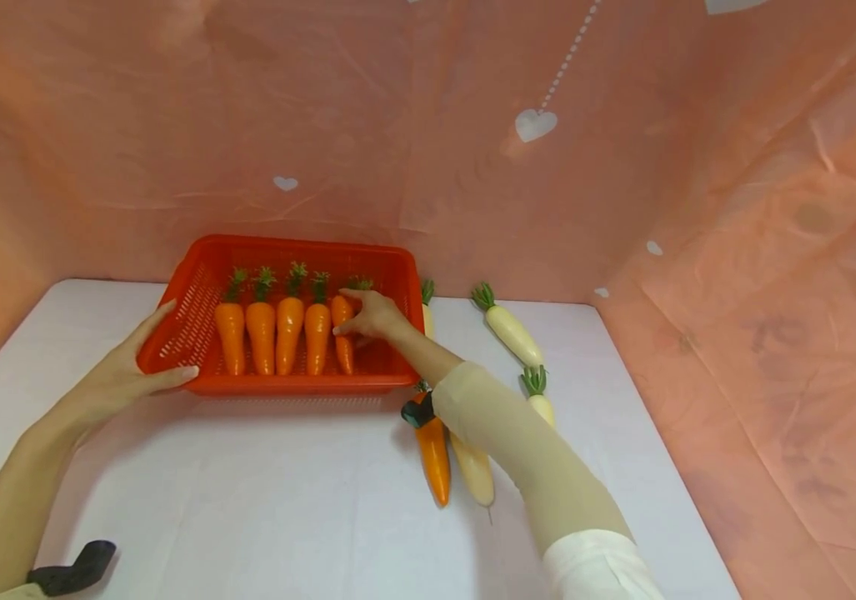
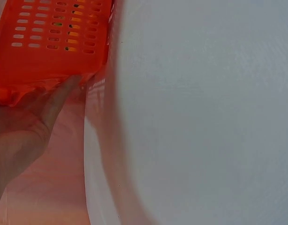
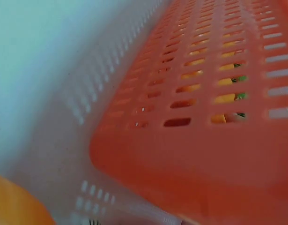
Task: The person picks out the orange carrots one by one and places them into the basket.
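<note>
My left hand (image 1: pixel 123 362) grips the left end of a red plastic basket (image 1: pixel 307 385), its thumb at the front corner and its fingers along the side rim. In the left wrist view the same hand (image 2: pixel 22 136) lies against the basket's rim. Several carrots (image 1: pixel 290 329) with green tops lie side by side inside. My right hand (image 1: pixel 377 318) reaches over the basket's right end and holds the rightmost carrot (image 1: pixel 342 312) between thumb and fingers. The right wrist view shows only the slotted basket wall (image 3: pixel 190 159), which hides that hand.
Right of the basket, another carrot (image 1: pixel 435 462) lies on the white table (image 1: pixel 262 492) beside a white radish (image 1: pixel 474 471). More white radishes (image 1: pixel 515 335) lie farther right, partly behind my right sleeve. A pink cloth (image 1: pixel 367 117) with hearts hangs behind the table.
</note>
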A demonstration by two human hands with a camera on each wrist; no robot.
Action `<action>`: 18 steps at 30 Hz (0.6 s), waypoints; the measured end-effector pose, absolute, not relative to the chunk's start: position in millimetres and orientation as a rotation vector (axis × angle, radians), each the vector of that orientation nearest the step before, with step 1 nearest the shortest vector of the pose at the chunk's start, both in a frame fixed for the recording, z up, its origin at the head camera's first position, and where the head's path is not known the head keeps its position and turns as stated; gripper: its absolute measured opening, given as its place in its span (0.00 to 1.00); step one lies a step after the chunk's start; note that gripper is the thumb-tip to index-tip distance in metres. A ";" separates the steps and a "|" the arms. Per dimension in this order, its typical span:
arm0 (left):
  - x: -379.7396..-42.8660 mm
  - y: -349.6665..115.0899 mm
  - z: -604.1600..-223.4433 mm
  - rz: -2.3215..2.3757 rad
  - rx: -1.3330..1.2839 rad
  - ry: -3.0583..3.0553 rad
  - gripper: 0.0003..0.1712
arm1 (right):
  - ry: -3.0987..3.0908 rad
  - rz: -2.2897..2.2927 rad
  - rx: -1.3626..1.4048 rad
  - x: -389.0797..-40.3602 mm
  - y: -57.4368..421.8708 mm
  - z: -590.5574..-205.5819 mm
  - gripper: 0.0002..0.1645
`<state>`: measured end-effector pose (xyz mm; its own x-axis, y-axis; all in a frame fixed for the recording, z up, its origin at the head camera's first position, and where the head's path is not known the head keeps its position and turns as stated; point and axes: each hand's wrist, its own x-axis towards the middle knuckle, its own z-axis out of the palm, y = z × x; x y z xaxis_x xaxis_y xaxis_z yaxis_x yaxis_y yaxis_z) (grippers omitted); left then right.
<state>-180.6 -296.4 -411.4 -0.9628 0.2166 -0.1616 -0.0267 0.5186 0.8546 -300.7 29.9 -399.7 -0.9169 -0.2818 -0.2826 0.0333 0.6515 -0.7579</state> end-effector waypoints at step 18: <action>-180.9 -297.4 -412.2 1.417 0.147 2.516 0.58 | 2.215 -1.478 -0.285 -282.9 53.1 -372.4 0.41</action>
<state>-180.9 -297.4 -412.2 -0.9636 0.2088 -0.1667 -0.0343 0.5221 0.8522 -282.9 53.1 -372.4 -0.8728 -0.4138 -0.2589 0.0802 0.4017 -0.9123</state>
